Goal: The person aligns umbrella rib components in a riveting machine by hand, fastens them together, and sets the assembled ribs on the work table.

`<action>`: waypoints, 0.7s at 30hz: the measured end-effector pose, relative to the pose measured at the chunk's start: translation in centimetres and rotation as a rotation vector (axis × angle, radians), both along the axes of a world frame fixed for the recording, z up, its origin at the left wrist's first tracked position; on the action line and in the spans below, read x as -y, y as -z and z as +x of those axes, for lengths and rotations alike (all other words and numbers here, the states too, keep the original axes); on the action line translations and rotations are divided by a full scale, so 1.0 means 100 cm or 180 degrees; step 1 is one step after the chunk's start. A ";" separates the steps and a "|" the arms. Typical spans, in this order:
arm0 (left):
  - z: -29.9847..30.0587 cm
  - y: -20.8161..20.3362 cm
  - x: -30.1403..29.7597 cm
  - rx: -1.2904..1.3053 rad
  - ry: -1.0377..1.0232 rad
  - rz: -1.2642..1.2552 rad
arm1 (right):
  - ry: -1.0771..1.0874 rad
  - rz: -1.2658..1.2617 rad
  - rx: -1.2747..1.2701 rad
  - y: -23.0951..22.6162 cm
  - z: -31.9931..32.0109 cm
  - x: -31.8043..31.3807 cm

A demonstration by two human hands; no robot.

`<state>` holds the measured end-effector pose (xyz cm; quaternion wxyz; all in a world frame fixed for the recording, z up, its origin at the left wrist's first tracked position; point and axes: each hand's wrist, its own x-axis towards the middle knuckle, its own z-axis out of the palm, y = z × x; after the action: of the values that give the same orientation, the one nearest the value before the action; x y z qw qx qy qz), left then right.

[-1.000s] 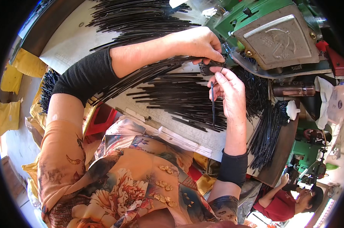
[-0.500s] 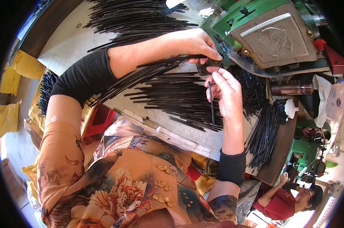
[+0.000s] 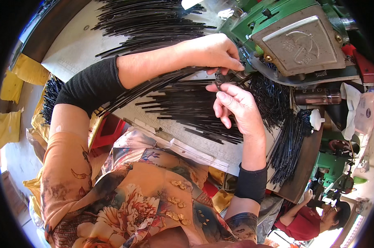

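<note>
My left hand [image 3: 218,51] reaches to the green machine's work point, its thumb and fingers closed round the ends of thin black rods that look like umbrella ribs [image 3: 154,86]. These run back beneath my left forearm. Just below it, my right hand [image 3: 240,107] has its fingers apart, and I see no rod in it. Its index finger lies close to a small dark metal part [image 3: 223,77] at the machine. More black ribs [image 3: 174,101] lie in a loose pile on the pale table between my arms. The exact contact at the fingertips is partly hidden.
The green machine [image 3: 296,41] with a grey cover plate stands at the far right. Another rib pile [image 3: 141,25] lies beyond my left arm. Bundled ribs [image 3: 288,144] hang over the table's right edge. A person in red [image 3: 303,221] sits at another green machine, lower right.
The short black rod held upright in my right hand is gone from view, and those fingers have spread. My left fingers have shifted slightly right, toward the machine.
</note>
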<state>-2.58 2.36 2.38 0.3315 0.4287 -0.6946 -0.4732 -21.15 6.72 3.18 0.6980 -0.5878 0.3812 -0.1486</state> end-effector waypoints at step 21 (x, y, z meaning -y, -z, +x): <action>0.005 0.000 -0.006 0.0067 0.0831 0.0649 | 0.1048 0.0058 0.0781 0.022 -0.033 0.031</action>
<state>-2.09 2.95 2.36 0.2147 0.3712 -0.6962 -0.5758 -24.49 3.57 0.98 0.7107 -0.4887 0.3855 -0.3278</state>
